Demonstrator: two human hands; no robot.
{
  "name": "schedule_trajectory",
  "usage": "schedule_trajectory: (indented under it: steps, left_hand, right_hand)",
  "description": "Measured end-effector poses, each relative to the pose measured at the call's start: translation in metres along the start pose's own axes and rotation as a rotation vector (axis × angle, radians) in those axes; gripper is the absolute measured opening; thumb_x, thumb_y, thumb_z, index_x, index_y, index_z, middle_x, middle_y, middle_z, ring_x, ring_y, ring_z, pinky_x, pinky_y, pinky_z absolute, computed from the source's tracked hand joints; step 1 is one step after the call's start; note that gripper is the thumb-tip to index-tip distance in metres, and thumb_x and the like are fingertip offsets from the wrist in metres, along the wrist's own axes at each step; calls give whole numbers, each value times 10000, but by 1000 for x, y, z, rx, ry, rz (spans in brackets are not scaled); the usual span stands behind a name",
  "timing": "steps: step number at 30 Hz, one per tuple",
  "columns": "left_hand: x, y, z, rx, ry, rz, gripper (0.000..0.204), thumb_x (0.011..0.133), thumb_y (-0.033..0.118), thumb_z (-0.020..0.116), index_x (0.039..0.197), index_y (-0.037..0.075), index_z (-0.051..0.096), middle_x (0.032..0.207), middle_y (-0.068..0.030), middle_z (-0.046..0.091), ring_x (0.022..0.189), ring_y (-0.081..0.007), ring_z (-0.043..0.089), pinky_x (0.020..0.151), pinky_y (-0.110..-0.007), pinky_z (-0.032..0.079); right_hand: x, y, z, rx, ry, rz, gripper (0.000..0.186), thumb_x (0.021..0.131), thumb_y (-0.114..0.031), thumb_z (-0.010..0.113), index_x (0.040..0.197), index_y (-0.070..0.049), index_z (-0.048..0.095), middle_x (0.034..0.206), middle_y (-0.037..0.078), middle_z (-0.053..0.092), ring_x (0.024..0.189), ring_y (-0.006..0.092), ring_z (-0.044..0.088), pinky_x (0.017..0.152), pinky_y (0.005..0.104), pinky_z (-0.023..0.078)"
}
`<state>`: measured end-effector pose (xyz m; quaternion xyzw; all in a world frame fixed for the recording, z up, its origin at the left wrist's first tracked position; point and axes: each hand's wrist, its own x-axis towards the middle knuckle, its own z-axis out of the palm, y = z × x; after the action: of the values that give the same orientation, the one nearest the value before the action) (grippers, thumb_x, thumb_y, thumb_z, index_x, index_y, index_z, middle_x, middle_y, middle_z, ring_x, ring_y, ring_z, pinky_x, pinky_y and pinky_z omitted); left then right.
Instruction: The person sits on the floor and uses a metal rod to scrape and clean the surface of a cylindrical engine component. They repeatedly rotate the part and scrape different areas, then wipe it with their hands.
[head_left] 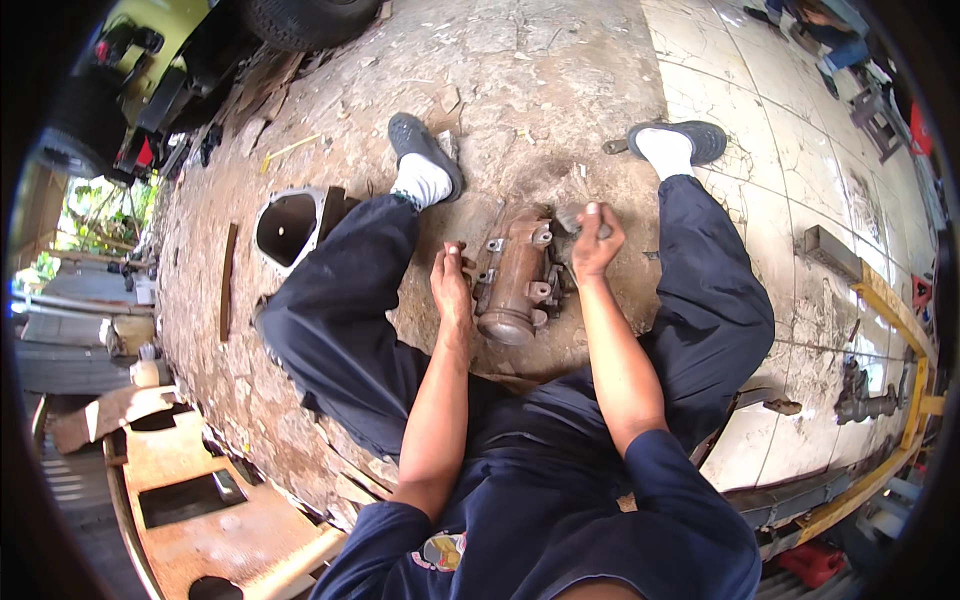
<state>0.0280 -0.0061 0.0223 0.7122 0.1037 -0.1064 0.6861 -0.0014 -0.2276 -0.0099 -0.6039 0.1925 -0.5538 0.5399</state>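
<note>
Two hands, metal housing (shirt print)

Between my spread legs, a rusty brown metal casting lay on the rough floor, with my left grip just beside it and my right grip on its other side, holding a grey piece too blurred to name. Beyond my left thigh sat a hollow metal housing; pale tiles lay to my right.

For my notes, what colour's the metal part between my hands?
The metal part is mostly rusty brown, head view.
</note>
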Motion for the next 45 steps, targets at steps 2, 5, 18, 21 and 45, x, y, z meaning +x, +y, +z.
schedule_trajectory:
  steps: [2, 5, 18, 21, 45]
  left_hand:
    - [0, 4, -3, -30, -68, 33, 409, 1060, 431, 510, 1151, 78, 696, 862, -1, 620, 720, -93, 519, 627, -264, 380]
    - [4, -1, -1, 26, -62, 112, 421, 1048, 429, 546, 1166, 58, 706, 872, -16, 638, 740, -120, 536, 645, -305, 418]
    - [33, 46, 26, 406, -253, 293, 340, 961, 296, 743, 1181, 38, 770, 1078, -202, 777, 1034, -269, 754, 912, -380, 552]
    - [24, 34, 24, 293, -236, 206, 329, 947, 233, 758, 1186, 7, 762, 1071, -199, 783, 1020, -245, 752, 907, -360, 558]
    - [-20, 58, 17, 629, -386, 249, 233, 956, 178, 733, 1133, 27, 741, 1094, -173, 721, 1033, -316, 706, 934, -404, 542]
  right_hand:
    - [5, -6, -9, -34, 47, 19, 344, 992, -200, 693, 726, -4, 598, 607, 15, 515, 576, 122, 470, 542, 326, 381]
    - [14, -6, -17, -146, -13, -40, 386, 995, -233, 701, 720, 5, 572, 591, 69, 482, 563, 142, 447, 535, 364, 364]
    - [-8, -25, -18, -963, -564, 127, 224, 886, -310, 758, 971, -103, 759, 1092, 134, 686, 1068, 361, 646, 1026, 591, 415]
    - [4, -62, -16, -1186, -853, 350, 422, 875, -370, 781, 1224, -142, 717, 1266, 164, 665, 1236, 362, 606, 1118, 639, 336]
    - [-18, -71, -49, -343, -670, 479, 256, 939, -223, 750, 1160, -99, 786, 1027, 118, 769, 964, 281, 721, 875, 377, 560]
